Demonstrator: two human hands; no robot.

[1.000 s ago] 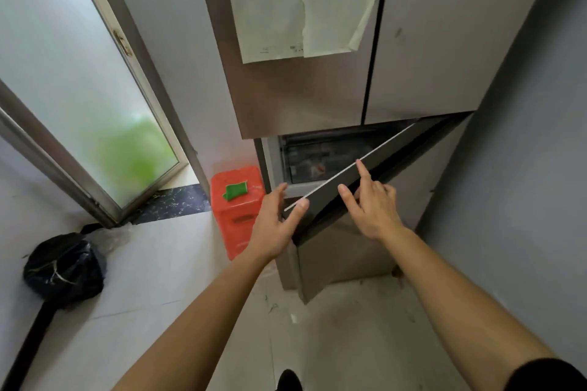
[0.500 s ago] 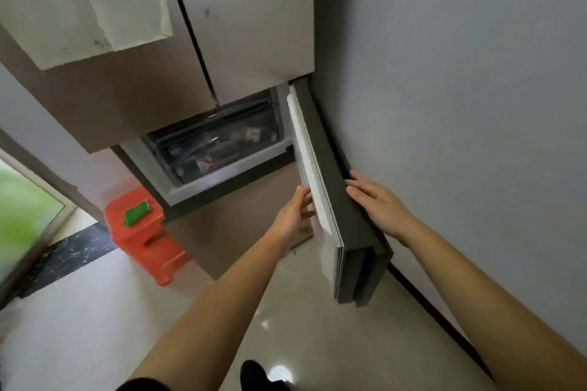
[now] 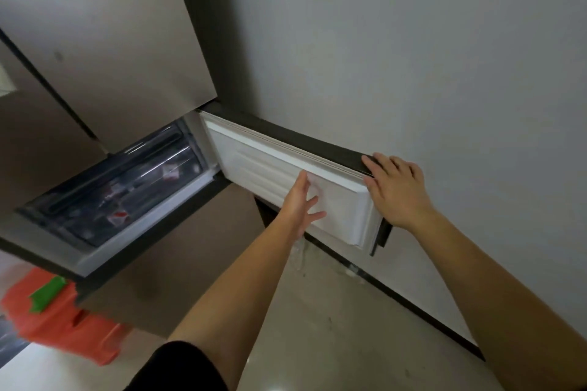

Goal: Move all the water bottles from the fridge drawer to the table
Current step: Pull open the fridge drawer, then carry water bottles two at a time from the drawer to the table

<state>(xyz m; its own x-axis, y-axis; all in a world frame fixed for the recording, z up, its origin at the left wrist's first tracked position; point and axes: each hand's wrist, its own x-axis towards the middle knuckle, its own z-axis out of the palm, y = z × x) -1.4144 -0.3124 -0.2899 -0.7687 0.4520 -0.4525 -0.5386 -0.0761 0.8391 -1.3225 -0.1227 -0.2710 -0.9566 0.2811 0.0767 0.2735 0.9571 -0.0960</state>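
Grey wall (image 3: 413, 41) fills the right of the frame, with a fridge door (image 3: 286, 174) swung wide open against it.

At centre, the left hand (image 3: 301, 203) lies flat with fingers spread on the door's white inner panel, gripping nothing; just right of it, the right hand (image 3: 394, 190) rests open-palmed over the door's dark outer edge, fingers loosely extended, also holding nothing. At lower left of centre, the fridge drawer (image 3: 111, 197) shows behind a clear front, closed; blurred shapes with red-and-white labels inside may be the water bottles (image 3: 119, 217), but I cannot tell for sure. An orange stool (image 3: 70, 330) with a green piece (image 3: 47, 294) on top sits on the pale floor (image 3: 317, 327) at lower left.
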